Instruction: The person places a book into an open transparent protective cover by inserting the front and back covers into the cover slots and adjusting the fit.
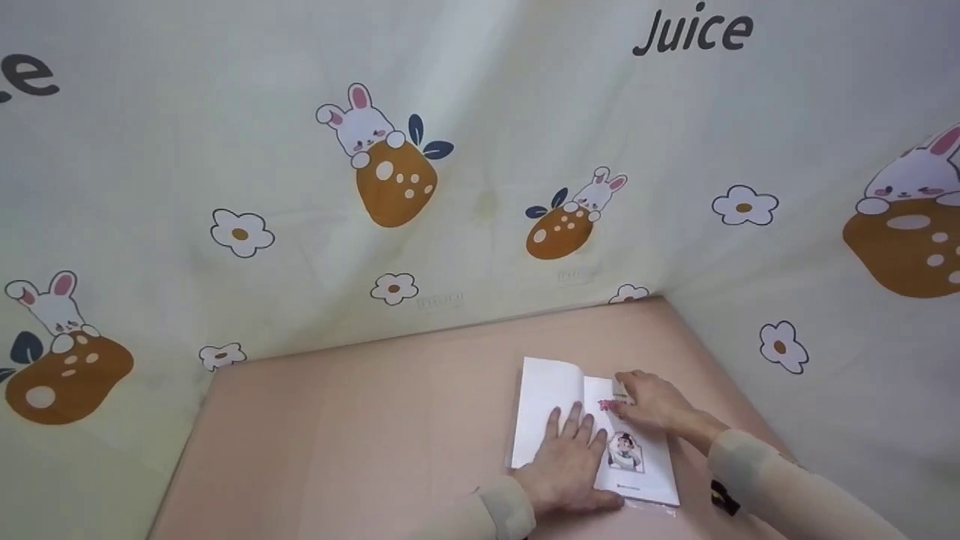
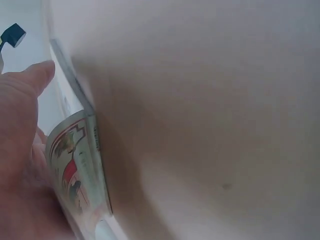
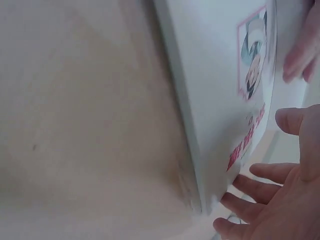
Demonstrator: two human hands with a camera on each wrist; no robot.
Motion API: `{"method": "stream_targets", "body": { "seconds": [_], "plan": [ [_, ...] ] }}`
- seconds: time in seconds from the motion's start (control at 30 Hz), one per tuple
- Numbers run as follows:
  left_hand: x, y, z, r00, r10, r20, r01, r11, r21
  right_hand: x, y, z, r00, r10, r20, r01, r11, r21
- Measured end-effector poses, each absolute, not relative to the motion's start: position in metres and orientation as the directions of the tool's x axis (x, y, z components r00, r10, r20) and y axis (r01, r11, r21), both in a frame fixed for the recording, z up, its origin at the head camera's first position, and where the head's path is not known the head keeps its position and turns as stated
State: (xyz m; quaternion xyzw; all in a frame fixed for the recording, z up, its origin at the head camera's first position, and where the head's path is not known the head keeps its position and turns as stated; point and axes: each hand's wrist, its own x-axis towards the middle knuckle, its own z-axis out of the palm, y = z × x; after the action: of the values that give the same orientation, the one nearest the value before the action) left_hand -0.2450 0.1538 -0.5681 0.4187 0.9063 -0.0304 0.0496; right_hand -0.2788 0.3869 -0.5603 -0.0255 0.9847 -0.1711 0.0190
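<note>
An open book (image 1: 551, 384) lies on the pink table, its left page blank white. Its right page (image 1: 651, 484) bears red lettering and a small framed picture of a figure. My left hand (image 1: 568, 466) rests flat with spread fingers over the lower left page and the inner fold. At the upper right of the book, my right hand (image 1: 654, 401) lies over the right page's top corner, its fingers loosely extended. The right wrist view shows those fingers spread beside the book's edge (image 3: 182, 95). A curved, colourfully illustrated cover (image 2: 75, 172) shows below the left hand in the left wrist view.
The pink tabletop (image 1: 360, 435) extends left of the book. Behind and on both sides hangs a pale cloth (image 1: 487, 112) printed with rabbits, strawberries and flowers. A small black object (image 1: 724, 496) shows beside the right forearm.
</note>
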Motion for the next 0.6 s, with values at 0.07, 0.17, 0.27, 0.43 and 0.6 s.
{"method": "stream_targets", "body": {
  "seconds": [0.07, 0.17, 0.27, 0.43, 0.6],
  "plan": [
    [-0.245, 0.155, -0.570, -0.646, 0.753, -0.124, 0.760, 0.649, -0.019, -0.280, 0.393, -0.561, -0.999, -0.038, -0.016, -0.031, 0.948, -0.316],
    [-0.245, 0.156, -0.573, -0.656, 0.744, -0.126, 0.753, 0.657, -0.039, -0.281, 0.401, -0.561, -1.000, -0.014, 0.005, -0.014, 0.968, -0.251],
    [-0.243, 0.157, -0.575, -0.667, 0.733, -0.132, 0.743, 0.666, -0.058, -0.284, 0.409, -0.561, -1.000, 0.001, 0.011, -0.001, 0.980, -0.200],
    [-0.239, 0.158, -0.576, -0.686, 0.709, -0.160, 0.725, 0.684, -0.078, -0.292, 0.416, -0.564, -1.000, 0.026, -0.012, 0.028, 0.978, -0.205],
    [-0.237, 0.159, -0.572, -0.692, 0.697, -0.187, 0.718, 0.690, -0.086, -0.301, 0.422, -0.567, -0.998, 0.053, -0.023, 0.057, 0.969, -0.240]
  ]
}}
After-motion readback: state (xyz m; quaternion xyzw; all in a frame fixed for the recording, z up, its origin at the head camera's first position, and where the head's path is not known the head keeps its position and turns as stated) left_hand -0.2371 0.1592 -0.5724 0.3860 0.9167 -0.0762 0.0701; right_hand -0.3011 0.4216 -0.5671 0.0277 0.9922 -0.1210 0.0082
